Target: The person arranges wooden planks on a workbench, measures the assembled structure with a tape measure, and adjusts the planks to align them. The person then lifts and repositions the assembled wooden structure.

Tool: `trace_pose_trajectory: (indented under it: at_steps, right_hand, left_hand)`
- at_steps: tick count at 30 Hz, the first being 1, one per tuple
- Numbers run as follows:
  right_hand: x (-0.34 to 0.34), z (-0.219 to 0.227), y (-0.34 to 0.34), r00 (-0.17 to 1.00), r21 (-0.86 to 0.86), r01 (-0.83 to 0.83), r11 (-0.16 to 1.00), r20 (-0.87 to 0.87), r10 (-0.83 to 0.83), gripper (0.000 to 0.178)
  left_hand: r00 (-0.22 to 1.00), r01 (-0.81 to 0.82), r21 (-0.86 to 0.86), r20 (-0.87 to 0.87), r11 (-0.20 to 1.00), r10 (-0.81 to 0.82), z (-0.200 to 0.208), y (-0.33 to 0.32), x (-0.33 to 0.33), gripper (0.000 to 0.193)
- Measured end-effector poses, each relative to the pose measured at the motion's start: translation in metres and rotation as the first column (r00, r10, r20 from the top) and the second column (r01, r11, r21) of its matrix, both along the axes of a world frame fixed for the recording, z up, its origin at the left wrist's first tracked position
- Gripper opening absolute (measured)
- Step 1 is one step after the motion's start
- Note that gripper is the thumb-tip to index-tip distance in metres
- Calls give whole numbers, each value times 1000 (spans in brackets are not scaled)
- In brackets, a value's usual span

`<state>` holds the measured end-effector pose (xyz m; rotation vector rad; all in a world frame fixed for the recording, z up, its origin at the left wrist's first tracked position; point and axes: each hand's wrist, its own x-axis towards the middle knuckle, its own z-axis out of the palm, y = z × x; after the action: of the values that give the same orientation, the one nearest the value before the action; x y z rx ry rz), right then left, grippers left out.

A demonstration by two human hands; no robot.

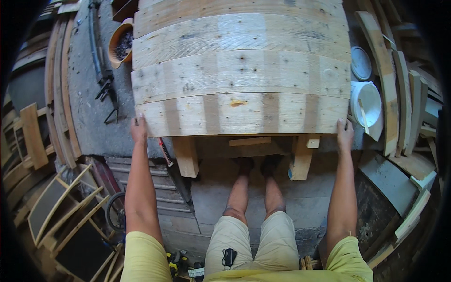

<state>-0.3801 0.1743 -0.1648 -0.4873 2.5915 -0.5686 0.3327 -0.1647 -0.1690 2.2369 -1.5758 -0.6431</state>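
Observation:
A broad top of pale wooden boards, marked with brown bands and nail holes, stretches away in front of me. My left hand [139,129] closes round the left end of the nearest board [249,115], thumb on the upper face and fingers partly hidden. At the opposite end of that board, my right hand [345,133] grips the right corner, its fingers bent over the edge. Below the top show a left timber leg [186,157] and a right timber leg [301,160]. The nearest board lies against the one behind it.
An orange pot [114,44] of dark bits stands left of the top, near a long black metal tool [101,70]. To the right are a white bucket [369,105] with a stick and a round lid [361,62]. Stacked planks [385,80] and wooden frames [51,202] line both sides.

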Motion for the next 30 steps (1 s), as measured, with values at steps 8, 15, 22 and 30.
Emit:
trace_pose_trajectory:
  at_steps: [8,15,22,30]
  right_hand:
    - [-25,-20,35,943,-186,141,972,324,-75,63]
    - [-22,-33,24,953,-115,32,993,304,5,72]
    - [-44,-31,38,991,52,-80,995,110,74,78]
    - [-36,-29,40,937,1,160,987,314,-152,81]
  left_hand:
    - [818,-240,462,-377,854,434,21,21,-35,97]
    - [509,-307,441,-673,844,537,25,20,16,80]
    - [788,-270,390,-436,880,435,14,42,-9,44]
    - [521,-324,326,-722,888,455,-7,72,23,33]
